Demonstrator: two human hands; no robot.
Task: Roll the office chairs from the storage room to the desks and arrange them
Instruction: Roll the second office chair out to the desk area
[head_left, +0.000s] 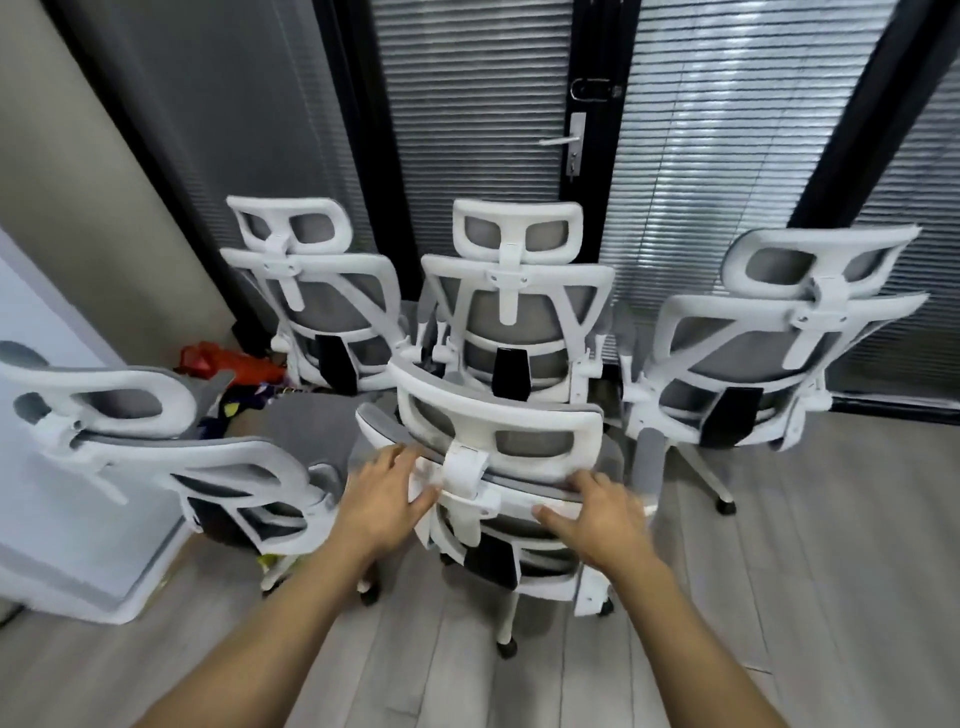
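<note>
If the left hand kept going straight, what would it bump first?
Probably the headrest of the nearest chair: the left hand touches its backrest just below, though depth is unclear.

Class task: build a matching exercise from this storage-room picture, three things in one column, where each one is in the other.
Things:
1 nearest chair
2 door handle
3 red object

Places:
a on the floor, back left
b on the dark-framed door
c held by the left hand and right hand

Pairs: 1-c, 2-b, 3-a
</note>
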